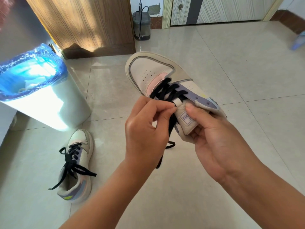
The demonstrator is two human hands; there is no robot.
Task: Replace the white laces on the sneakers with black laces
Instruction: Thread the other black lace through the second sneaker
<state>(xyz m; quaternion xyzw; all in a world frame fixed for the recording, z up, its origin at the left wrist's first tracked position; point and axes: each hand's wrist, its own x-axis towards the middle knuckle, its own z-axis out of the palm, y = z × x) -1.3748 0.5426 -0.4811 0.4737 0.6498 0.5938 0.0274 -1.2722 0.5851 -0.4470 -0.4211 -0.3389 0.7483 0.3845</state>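
Sneaker [153, 71] held above floor, right hand [212, 134] curled round tongue [186, 119], heel hidden, left hand [145, 129] pinching black lace [168, 90], pinch point obscured, second sneaker [77, 164] on floor [231, 80].

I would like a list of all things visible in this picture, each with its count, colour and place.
held sneaker: 1, cream with pink and purple, lifted at centre
black lace: 1, black, threaded in the held sneaker, ends hanging
floor sneaker: 1, cream, black-laced, on the tiles lower left
waste bin: 1, white with blue liner, left
grey container: 1, grey, by the far wall
wooden door: 1, brown, top left
left hand: 1, pinches the lace
right hand: 1, holds the sneaker's tongue
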